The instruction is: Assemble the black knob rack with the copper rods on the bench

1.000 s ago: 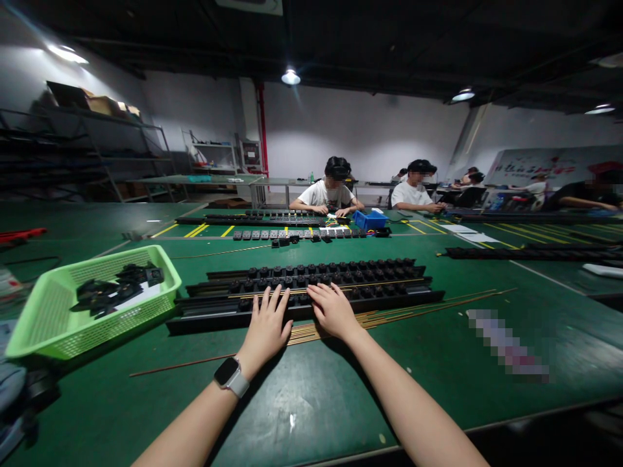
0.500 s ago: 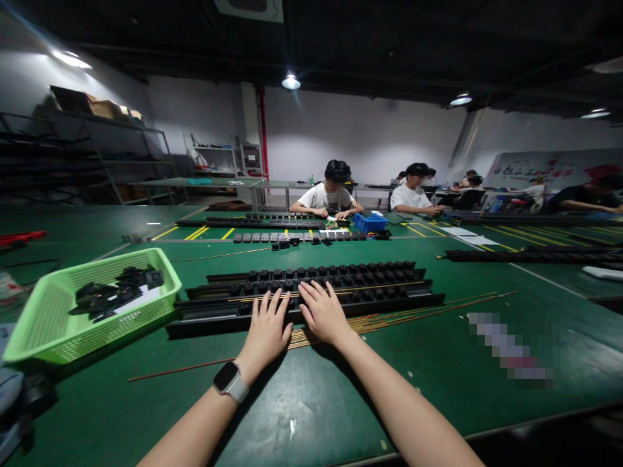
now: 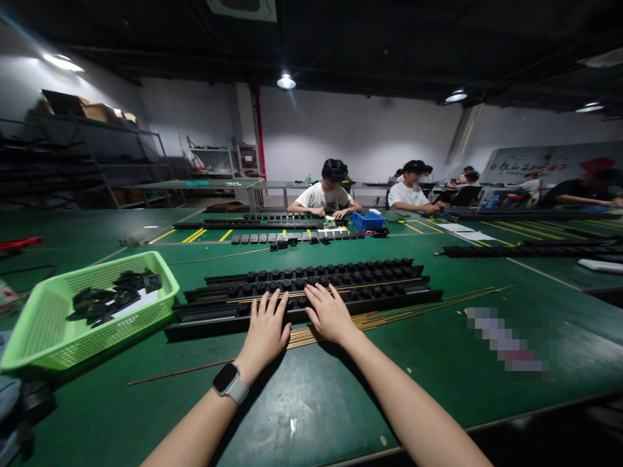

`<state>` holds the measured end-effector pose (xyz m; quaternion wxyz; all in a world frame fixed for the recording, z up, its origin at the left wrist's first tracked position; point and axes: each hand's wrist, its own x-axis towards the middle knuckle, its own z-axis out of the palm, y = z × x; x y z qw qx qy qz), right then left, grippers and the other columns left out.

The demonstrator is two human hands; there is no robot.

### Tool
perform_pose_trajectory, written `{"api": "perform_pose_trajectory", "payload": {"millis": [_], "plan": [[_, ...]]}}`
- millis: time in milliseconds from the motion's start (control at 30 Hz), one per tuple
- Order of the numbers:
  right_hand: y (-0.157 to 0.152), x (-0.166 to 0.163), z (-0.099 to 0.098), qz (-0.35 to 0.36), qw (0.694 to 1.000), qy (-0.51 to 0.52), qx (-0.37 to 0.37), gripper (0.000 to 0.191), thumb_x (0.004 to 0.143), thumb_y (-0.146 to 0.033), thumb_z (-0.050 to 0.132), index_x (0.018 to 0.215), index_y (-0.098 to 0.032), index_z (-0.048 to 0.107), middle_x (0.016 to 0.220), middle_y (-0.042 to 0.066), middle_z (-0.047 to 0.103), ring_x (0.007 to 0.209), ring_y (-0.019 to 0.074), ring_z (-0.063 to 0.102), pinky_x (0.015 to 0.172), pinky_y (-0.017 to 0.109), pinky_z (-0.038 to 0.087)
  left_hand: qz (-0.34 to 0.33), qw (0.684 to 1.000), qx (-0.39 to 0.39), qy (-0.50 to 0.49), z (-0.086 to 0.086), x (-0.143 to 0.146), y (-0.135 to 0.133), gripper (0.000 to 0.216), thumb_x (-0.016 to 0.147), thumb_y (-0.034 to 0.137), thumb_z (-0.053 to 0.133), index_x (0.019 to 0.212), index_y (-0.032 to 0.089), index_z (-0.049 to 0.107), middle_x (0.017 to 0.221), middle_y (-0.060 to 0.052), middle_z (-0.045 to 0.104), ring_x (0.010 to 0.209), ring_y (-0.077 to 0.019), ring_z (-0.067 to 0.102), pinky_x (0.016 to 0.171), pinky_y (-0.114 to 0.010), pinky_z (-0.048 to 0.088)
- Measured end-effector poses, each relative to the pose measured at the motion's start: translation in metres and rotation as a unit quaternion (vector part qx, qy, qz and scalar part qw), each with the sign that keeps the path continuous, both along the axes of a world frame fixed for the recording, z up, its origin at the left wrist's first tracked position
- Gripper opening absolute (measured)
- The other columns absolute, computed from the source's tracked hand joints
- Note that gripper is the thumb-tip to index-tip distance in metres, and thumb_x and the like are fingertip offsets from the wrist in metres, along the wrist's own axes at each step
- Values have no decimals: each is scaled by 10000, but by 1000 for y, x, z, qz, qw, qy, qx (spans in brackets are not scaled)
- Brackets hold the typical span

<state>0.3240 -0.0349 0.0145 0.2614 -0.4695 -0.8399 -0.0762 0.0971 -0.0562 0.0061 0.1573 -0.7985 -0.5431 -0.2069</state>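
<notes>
Left hand and right hand lie palm-down, fingers apart, across a thin rod running along black rails. Loose rods sit just nearer, partly hidden; a green basket stands leftward.

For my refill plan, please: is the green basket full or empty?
Partly full: black parts lie in the green basket, whose inside shows beside them.

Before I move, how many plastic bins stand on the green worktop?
2 in view: the light-green basket, left of the left hand, with black parts inside, and the blue bin, farther off beyond the black rails. More could be hidden farther back.
</notes>
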Motion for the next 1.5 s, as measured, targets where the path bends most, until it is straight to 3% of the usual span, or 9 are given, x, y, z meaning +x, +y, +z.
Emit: {"api": "perform_pose_trajectory", "payload": {"millis": [767,1100,1500], "plan": [[4,21,-3,-13,1000,-11,-6,571,1093,-332,517,1650,-220,466,1673,95,510,1581,281,422,1344,547,239,0,1000,7,-2,-4,-2,2,730,985,319,548,1687,199,389,1729,-133,425,1585,-398,360,1319,-638,240],[0,27,-7,-16,1000,-9,7,617,1105,-352,497,1685,-170,392,1743,100,395,1639,289,305,1366,549,181,4,1000,-2,1,1,1,-1,721,991,313,551,1684,191,394,1729,-142,422,1583,-405,360,1315,-644,247],[2,38,-12,-37,999,11,19,574,1113,-337,477,1668,-198,436,1699,95,469,1613,280,369,1360,548,206,-5,1000,29,6,-5,-2,3,722,989,318,571,1680,192,402,1710,-148,450,1562,-411,394,1302,-650,280]]}}
